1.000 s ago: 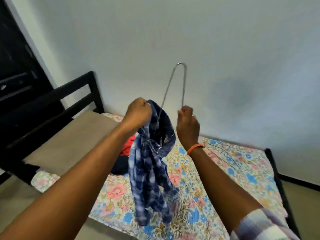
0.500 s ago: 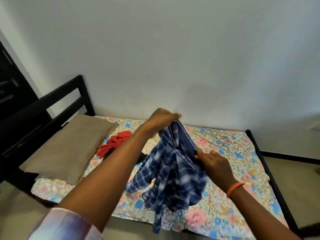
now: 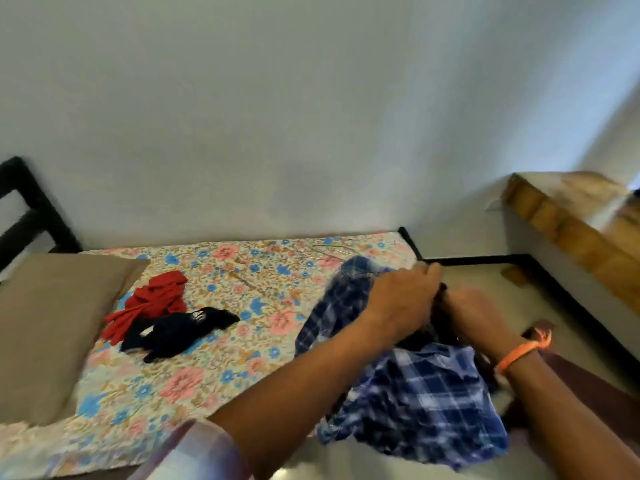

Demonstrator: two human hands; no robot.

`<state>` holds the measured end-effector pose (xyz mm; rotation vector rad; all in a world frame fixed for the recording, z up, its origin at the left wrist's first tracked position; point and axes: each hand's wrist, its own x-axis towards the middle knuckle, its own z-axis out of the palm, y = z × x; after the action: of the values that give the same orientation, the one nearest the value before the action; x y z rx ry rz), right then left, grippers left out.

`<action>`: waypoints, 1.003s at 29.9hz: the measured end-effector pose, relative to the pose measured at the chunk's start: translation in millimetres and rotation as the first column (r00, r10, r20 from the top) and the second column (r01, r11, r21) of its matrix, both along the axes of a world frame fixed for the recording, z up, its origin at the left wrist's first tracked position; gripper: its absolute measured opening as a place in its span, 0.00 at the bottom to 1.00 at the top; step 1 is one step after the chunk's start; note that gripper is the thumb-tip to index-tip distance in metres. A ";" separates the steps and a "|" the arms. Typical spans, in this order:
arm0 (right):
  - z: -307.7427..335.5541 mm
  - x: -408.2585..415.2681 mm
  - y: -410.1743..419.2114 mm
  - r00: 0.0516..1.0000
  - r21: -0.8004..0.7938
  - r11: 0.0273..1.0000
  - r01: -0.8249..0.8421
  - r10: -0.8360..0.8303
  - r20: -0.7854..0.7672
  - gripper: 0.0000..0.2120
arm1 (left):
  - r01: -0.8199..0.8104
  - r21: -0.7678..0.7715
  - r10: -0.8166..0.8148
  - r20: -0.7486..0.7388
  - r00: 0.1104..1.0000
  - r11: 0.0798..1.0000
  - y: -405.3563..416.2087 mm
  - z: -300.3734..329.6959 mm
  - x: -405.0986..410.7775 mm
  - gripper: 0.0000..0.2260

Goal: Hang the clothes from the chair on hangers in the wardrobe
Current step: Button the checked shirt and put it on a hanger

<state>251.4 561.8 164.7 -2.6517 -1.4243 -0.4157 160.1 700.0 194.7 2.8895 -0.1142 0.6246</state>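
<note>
The bed [image 3: 221,368], under a floral sheet of pink and blue flowers, fills the lower left, with its black frame [image 3: 410,242] showing at the far corner and a black headboard [image 3: 24,209] at the left edge. A tan pillow [image 3: 52,327] lies at the head end. On the right a wooden-edged ledge [image 3: 568,223] runs along the wall. No brand, label or writing can be read anywhere (the white marks on the dark garment are too blurred to make out).

The blue plaid shirt [image 3: 426,396] is held up over the foot end of the bed and the floor beside it, bunched between both hands. The left hand [image 3: 401,299] grips the fabric near its top, fingers curled. The right hand [image 3: 474,313], blurred, with an orange wristband [image 3: 523,349] on its wrist, sits just beside the left against the cloth; whether it pinches the shirt cannot be told. A red garment [image 3: 152,303] and a dark navy garment [image 3: 180,329] lie touching on the sheet, and thin wire hangers [image 3: 332,251] rest near the far edge.

Against half a second ago, the view has swung right, and the hands have drawn closer together.
</note>
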 end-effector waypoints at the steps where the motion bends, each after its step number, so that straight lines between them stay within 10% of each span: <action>1: 7.6 5.6 -20.9 0.995 0.069 0.994 0.081 -0.077 -0.058 0.11 | 0.012 -0.029 -0.012 0.006 1.000 1.000 -10.2 -1.8 3.2 0.09; 15: 78.3 -28.9 -244.9 0.813 0.466 0.678 0.568 -0.373 -0.448 0.06 | 0.199 0.020 -0.199 0.007 0.980 0.980 -220.0 8.0 56.0 0.06; 19: 96.3 -43.4 -321.1 0.732 0.387 0.656 0.648 -0.396 -0.554 0.06 | 0.464 0.198 -0.497 0.170 0.851 0.863 -301.7 2.6 61.2 0.12; 25: 109.9 -70.4 -415.0 0.598 0.367 0.555 0.747 -0.320 -0.734 0.06 | 0.706 -0.041 -0.707 -0.014 0.707 0.707 -398.6 0.7 62.3 0.12; 30: 115.7 -108.5 -505.2 0.572 0.513 0.260 0.818 -0.266 -0.776 0.04 | 0.812 0.044 -0.796 0.233 0.558 0.582 -478.6 -9.6 50.5 0.16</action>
<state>142.9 56.5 280.4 -1.9716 0.1247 -0.2379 210.6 221.4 185.1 2.2660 -1.3399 0.7149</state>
